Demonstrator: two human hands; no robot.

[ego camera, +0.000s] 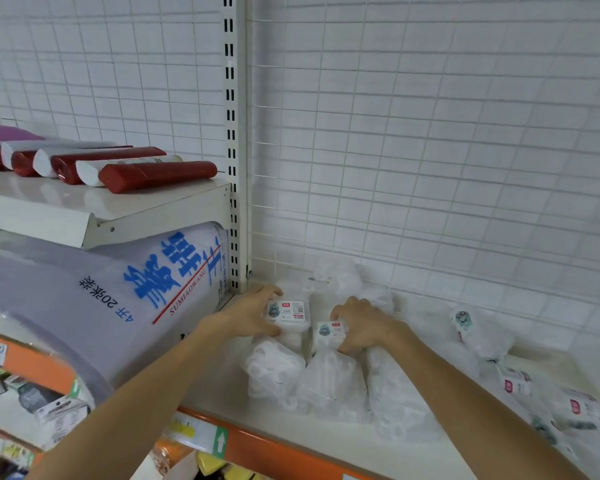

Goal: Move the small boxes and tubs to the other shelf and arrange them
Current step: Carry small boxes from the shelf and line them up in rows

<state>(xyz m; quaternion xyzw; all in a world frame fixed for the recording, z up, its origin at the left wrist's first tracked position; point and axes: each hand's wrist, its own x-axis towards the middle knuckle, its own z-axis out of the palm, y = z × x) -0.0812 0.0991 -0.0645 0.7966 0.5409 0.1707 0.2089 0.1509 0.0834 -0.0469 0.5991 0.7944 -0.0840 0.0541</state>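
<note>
My left hand (253, 315) and right hand (362, 327) each grip a small tub (287, 315), best set squarely against the shelf (326, 441) corner.

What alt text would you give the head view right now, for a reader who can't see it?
Two bare hands each grip a small labelled tub on a white shelf near its back left corner: the left hand holds one tub, the right hand a second tub. Clear plastic packs lie in front, more labelled packs lie to the right.
</note>
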